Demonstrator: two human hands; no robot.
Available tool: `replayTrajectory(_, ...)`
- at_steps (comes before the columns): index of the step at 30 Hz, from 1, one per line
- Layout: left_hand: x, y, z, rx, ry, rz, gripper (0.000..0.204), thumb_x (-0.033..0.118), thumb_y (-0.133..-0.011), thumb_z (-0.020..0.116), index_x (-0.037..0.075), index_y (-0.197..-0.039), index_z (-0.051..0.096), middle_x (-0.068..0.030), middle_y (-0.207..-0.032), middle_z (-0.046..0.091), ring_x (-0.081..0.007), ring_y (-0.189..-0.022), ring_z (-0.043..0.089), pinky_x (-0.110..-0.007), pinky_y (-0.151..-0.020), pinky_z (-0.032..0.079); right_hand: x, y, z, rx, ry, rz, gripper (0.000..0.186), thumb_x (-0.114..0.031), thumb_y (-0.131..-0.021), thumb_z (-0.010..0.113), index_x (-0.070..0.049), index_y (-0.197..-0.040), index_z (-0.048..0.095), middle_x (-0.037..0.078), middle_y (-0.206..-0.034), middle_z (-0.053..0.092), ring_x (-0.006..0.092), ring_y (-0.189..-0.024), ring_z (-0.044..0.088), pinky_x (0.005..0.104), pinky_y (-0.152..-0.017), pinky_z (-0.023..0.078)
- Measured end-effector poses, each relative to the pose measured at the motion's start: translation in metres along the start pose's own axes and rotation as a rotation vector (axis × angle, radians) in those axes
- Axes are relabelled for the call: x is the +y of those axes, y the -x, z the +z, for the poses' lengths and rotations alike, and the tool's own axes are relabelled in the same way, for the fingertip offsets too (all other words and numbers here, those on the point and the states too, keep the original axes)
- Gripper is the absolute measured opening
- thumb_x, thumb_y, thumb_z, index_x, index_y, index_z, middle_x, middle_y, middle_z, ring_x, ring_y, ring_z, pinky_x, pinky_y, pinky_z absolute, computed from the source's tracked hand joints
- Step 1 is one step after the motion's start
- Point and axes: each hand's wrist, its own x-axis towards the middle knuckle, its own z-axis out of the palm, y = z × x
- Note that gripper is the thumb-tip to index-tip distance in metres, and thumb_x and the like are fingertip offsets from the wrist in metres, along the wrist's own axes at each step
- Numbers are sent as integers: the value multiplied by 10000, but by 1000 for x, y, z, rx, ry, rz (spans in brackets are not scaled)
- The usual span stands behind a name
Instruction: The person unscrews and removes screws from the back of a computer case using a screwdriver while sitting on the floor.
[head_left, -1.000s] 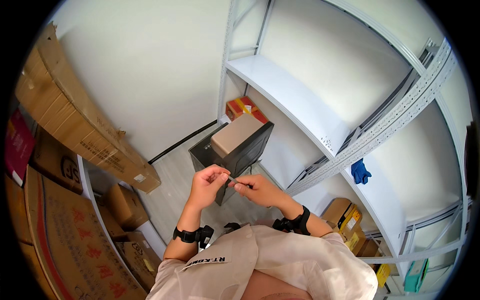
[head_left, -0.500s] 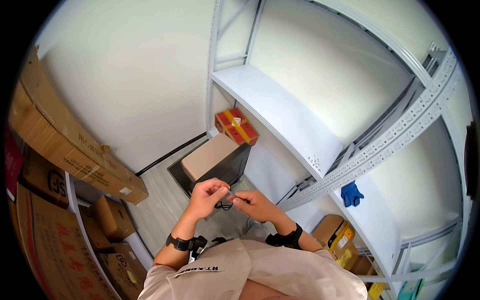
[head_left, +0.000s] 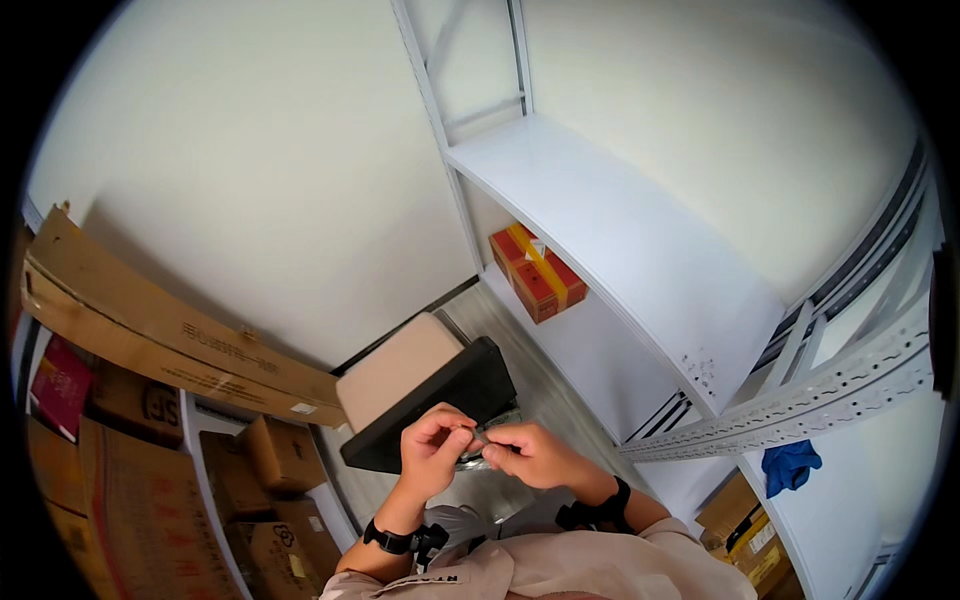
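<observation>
My left hand (head_left: 432, 458) and my right hand (head_left: 535, 456) meet in front of my body, fingers pinched together. Between the fingertips is a small, thin grey piece (head_left: 480, 438), mostly covered by the fingers; its kind is too small to tell. Each wrist wears a black strap with a small device on it. Just beyond the hands, a beige box (head_left: 400, 368) rests against a dark, flat-sided object (head_left: 440, 408) on the floor.
To the right stands a white metal shelf rack (head_left: 620, 250); its lower level holds a red box with yellow tape (head_left: 537, 272). A blue cloth-like item (head_left: 790, 467) lies on another shelf. Cardboard boxes (head_left: 285, 450) fill the left shelving, beside a long carton (head_left: 180, 330).
The whole view has shifted, with the shelf and red box now further right. My hands stay together on the small grey piece, appearing lower and slightly more to the right.
</observation>
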Motion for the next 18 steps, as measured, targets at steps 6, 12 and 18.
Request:
replayTrajectory(6, -103, 25, -5, -77, -130, 216, 127, 104, -834, 715, -10, -864, 669, -90, -809, 598, -153, -713, 561, -251, -620, 451, 109, 26, -4, -69, -30, -168, 220, -158, -986, 521, 32, -991, 632, 58, -733, 574, 134, -660, 540, 293, -609, 442)
replayTrajectory(12, -177, 80, -39, -60, -164, 250, 101, 41, -805, 726, -17, -875, 684, -105, -823, 630, -167, -726, 594, -271, -639, 478, 195, 38, 28, -123, 16, -162, 219, -177, -984, 525, 10, -965, 639, 45, -732, 581, 128, -671, 551, 281, -598, 439)
replayTrajectory(18, -198, 151, -55, 32, -46, 219, 87, 25, -878, 653, -39, -937, 659, -83, -874, 593, -131, -736, 567, -253, -639, 463, 226, 66, 86, -123, -42, 33, 250, -210, -995, 512, -1, -981, 648, -9, -683, 560, 51, -597, 493, 237, -542, 407)
